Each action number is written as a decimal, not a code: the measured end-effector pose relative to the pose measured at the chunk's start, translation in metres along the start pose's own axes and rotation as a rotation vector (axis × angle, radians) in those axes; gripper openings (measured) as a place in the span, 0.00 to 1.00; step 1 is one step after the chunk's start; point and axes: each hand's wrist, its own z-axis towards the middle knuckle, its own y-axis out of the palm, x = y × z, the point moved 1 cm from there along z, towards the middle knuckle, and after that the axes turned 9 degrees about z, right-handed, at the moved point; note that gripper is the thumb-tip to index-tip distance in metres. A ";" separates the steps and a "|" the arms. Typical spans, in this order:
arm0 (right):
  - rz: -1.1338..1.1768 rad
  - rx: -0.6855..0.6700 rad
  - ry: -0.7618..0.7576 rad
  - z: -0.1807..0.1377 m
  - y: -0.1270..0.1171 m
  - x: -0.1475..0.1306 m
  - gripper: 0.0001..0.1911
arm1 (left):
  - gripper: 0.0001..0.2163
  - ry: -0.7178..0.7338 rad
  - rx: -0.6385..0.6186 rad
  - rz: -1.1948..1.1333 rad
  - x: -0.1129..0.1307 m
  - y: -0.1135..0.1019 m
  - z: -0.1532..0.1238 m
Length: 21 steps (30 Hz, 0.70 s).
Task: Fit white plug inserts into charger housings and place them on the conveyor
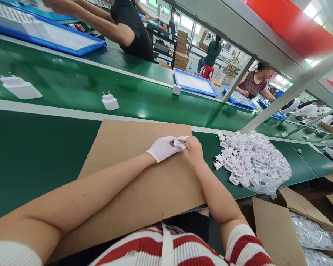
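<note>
Green workbench [30, 147] spreads beneath both hands and out to either side. Green belt [144, 107] runs crosswise just beyond them, past a pale strip. Across it, ahead and left of the left hand, a person in black [135, 33], arms stretched over the far side.

Cardboard sheet [144, 188] lies directly under the hands, reaching back toward the striped top. Open carton [280, 232] low, to the right of and nearer the body than the right hand; bagged white parts inside.

Long blue-rimmed tray [74, 38] far ahead and left of the left hand; a shorter blue-rimmed tray [195, 82] straight ahead of the right hand, past the belt. Clear bag [266, 162] of white parts to the right of the right hand, loose parts [224, 159] spilling from its near side.

Left hand [162, 148]: white glove, fingers curled inward. Right hand [193, 150]: largely bare, bent to meet it, fingers pinching. On the belt ahead and left of the left hand, two white plug units [110, 102], well apart.

Smallest: white piece [180, 143], gripped between both hands' fingertips, above the cardboard; exact shape hidden by fingers.
</note>
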 end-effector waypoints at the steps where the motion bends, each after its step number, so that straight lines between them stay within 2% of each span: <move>1: -0.056 -0.027 -0.006 0.001 0.001 -0.001 0.12 | 0.19 0.005 0.004 0.004 -0.001 0.001 0.000; 5: -0.203 -0.063 -0.027 0.002 0.002 0.000 0.17 | 0.19 0.005 0.005 0.002 -0.001 0.001 0.001; 9: -0.182 -0.027 -0.047 0.000 0.002 -0.001 0.16 | 0.19 -0.001 0.006 -0.002 0.000 0.001 0.000; 16: -0.289 -0.081 -0.021 0.003 0.003 -0.006 0.20 | 0.16 0.024 0.019 -0.016 -0.002 0.004 0.002; 21: -0.299 -0.068 -0.044 0.001 0.003 -0.008 0.19 | 0.17 0.016 0.022 0.018 -0.003 0.005 0.003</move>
